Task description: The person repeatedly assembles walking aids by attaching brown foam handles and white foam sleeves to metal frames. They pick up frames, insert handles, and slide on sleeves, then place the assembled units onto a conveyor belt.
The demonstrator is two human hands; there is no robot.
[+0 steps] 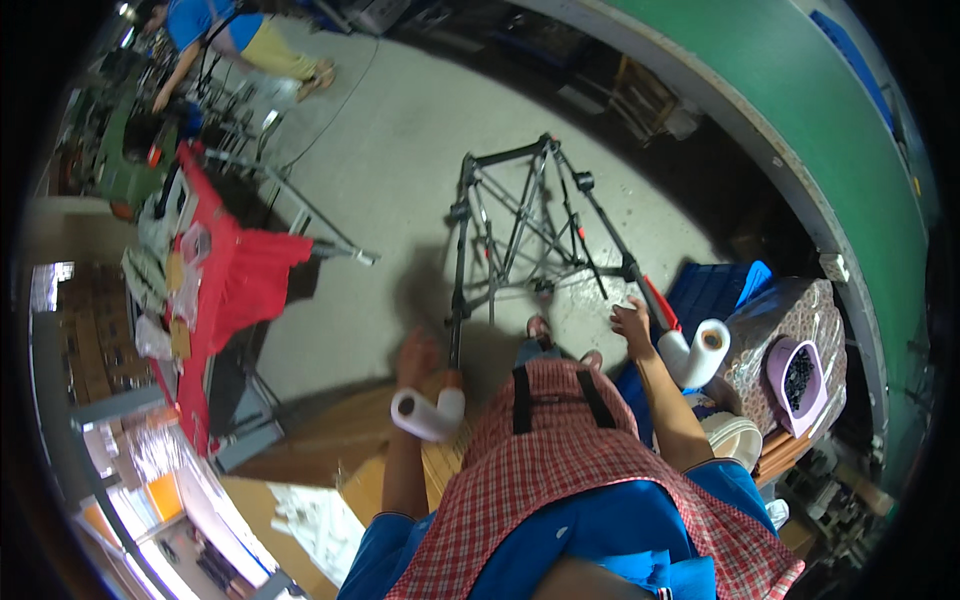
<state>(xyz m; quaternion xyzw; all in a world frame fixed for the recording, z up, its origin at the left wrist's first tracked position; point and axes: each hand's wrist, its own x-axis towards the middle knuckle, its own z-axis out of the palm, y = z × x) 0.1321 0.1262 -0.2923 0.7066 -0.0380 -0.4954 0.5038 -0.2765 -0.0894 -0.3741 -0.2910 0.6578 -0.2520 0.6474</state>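
In front of me on the floor stands a black folding tube frame [520, 215] with crossed bars, small red parts and two long side tubes coming toward me. White wrapping covers the left handle [428, 415] and the right handle [693, 355]. My left hand [418, 358] is beside the left tube, apparently not around it; its fingers are dim and blurred. Just inside the right tube, near its red section [661, 303], my right hand [631, 326] is open with fingers apart. I see nothing held in it.
A red-draped table [245, 275] with bags and clothing stands at left. Cardboard boxes [335, 440] are by my left arm. At right are a blue crate [705, 290], a white bucket [735, 440], a purple scoop-shaped bin [797, 385] of small black parts, and a green workbench [745, 60]. Another person [235, 40] bends at far left.
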